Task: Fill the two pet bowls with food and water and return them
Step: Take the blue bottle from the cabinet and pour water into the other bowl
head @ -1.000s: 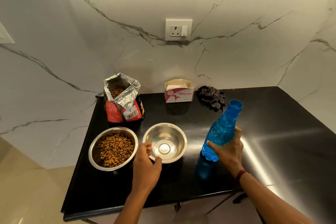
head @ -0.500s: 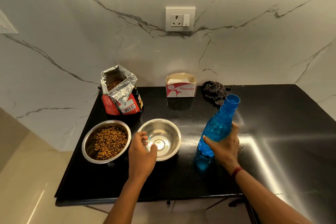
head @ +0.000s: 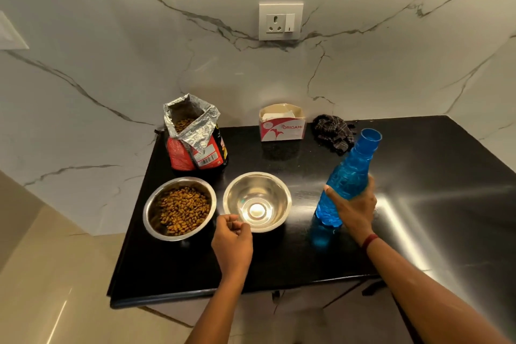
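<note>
Here right hand (head: 353,208) grips tilted blue bottle (head: 346,179); curled left hand (head: 233,240) touches empty bowl (head: 257,201) beside kibble bowl (head: 180,208).

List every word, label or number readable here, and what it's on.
"ORIGAMI": red and white box by the wall.
Food bag: barcode label and print, too small to read.
Blue bottle, bowls, wall socket: no text visible.
</note>
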